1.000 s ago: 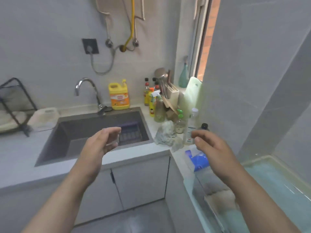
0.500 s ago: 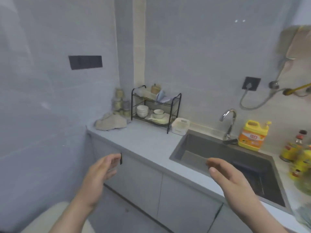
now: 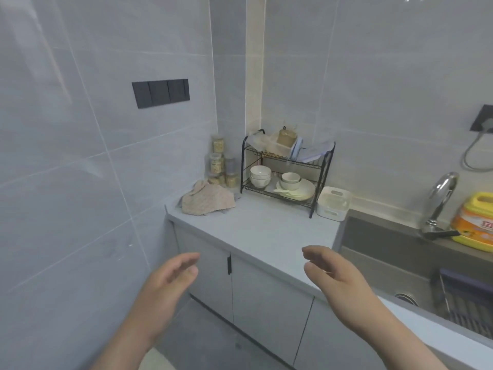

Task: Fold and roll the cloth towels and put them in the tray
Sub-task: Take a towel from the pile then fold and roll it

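Red lettering is seen on the orange label of the yellow detergent bottle (image 3: 474, 222), but nothing can be read.

At the countertop's (image 3: 261, 231) far left corner we record cloth towels (image 3: 208, 198) of rough, nubbly woven fabric on a smooth matt top, with clear, shiny jars (image 3: 217, 164) behind. Along the back edge we list a dish rack (image 3: 324, 180) of thin black-coated metal wire, holding bowls (image 3: 260, 175) of glossy white glaze. By the right edge we enter a sink (image 3: 386, 249) of dark matt finish, a faucet (image 3: 440, 198) of polished bright metal, a detergent bottle (image 3: 477, 222) of shiny yellow plastic, and glossy wall tiles (image 3: 80, 156).
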`<action>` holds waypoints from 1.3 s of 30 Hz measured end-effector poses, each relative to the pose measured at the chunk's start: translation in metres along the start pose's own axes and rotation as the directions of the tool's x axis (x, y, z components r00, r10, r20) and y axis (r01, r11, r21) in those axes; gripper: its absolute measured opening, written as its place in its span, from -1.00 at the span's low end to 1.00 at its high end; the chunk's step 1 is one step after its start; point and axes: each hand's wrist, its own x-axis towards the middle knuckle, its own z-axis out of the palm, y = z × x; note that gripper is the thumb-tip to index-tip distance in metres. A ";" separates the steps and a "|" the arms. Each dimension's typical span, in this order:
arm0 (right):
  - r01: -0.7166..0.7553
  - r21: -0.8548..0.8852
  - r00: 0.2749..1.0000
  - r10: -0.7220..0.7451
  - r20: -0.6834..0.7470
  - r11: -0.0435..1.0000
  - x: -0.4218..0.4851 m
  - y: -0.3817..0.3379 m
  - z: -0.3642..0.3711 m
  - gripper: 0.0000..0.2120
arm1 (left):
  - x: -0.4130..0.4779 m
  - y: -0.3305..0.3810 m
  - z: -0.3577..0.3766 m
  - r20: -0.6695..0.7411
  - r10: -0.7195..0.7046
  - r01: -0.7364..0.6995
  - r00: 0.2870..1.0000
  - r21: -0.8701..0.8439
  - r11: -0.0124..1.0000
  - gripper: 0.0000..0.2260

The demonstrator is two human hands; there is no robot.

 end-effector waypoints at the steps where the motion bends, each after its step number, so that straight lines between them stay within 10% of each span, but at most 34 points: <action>1: -0.006 0.001 1.000 0.006 0.002 1.000 0.013 0.003 0.003 -0.81 | 0.012 -0.002 0.001 0.002 -0.008 0.008 1.000 -0.003 1.000 -0.64; 30: -0.125 -0.059 0.973 0.134 0.188 0.990 0.462 0.050 0.104 -0.80 | 0.459 -0.111 0.004 0.015 -0.254 0.233 0.967 0.357 0.905 -0.80; 39: -0.319 -0.123 0.941 0.330 0.076 0.940 0.562 0.079 0.225 -0.78 | 0.604 -0.223 -0.018 0.284 -0.243 -0.055 0.928 0.747 0.663 -0.53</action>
